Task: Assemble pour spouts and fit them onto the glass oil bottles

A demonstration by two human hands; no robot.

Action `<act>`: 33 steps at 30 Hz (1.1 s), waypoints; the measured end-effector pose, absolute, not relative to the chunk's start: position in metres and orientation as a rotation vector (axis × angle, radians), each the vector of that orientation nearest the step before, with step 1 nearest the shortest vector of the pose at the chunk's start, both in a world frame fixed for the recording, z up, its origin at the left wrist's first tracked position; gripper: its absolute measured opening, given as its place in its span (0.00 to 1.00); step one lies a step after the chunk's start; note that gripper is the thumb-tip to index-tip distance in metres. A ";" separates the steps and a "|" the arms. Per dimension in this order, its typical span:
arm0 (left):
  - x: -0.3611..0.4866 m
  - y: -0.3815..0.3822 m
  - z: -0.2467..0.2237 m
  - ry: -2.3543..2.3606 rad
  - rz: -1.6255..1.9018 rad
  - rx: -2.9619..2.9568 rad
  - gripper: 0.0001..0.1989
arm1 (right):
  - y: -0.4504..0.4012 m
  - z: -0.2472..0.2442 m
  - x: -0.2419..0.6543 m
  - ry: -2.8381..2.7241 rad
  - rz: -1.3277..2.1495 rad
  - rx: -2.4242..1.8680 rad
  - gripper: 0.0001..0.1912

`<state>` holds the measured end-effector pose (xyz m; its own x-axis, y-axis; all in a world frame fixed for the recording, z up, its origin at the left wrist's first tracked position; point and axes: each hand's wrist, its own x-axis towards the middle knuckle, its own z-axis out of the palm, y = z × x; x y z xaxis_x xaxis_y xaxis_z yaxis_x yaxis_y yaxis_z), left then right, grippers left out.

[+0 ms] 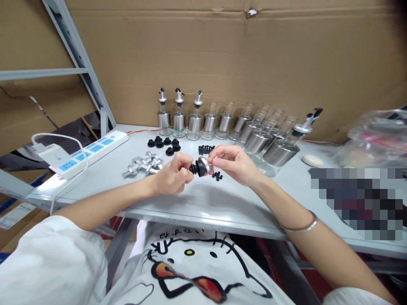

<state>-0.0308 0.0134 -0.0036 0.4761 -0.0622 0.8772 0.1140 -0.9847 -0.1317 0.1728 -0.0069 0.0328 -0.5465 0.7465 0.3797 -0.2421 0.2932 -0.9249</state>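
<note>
Above the middle of the table (203,212), my left hand (174,173) pinches the black ribbed end of a pourer spout (202,167). My right hand (233,163) has its fingers closed on the silver end of the same spout, which lies sideways between the hands. Small black caps (217,176) sit just below my right fingers, and a row of small black parts (206,149) lies behind. Black stoppers (169,151) and a pile of silver spout pieces (143,164) are to the left.
Several glass bottles with steel sleeves (194,125) line the back, some with spouts fitted. A power strip (92,150) with a white cable is at left. At right are a white oval object (312,160), a plastic bag (375,140) and a pixelated item (359,201).
</note>
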 end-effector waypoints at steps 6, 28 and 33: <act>-0.033 0.015 0.001 -0.115 -1.562 -2.463 0.10 | -0.009 0.030 0.168 -1.675 1.440 -0.497 0.13; -0.028 0.009 -0.005 -0.185 -1.809 -2.917 0.13 | -0.016 0.029 0.165 -1.749 1.659 -0.473 0.16; -0.021 0.000 -0.002 -0.098 -1.891 -3.151 0.16 | -0.016 0.028 0.166 -1.771 1.721 -0.443 0.15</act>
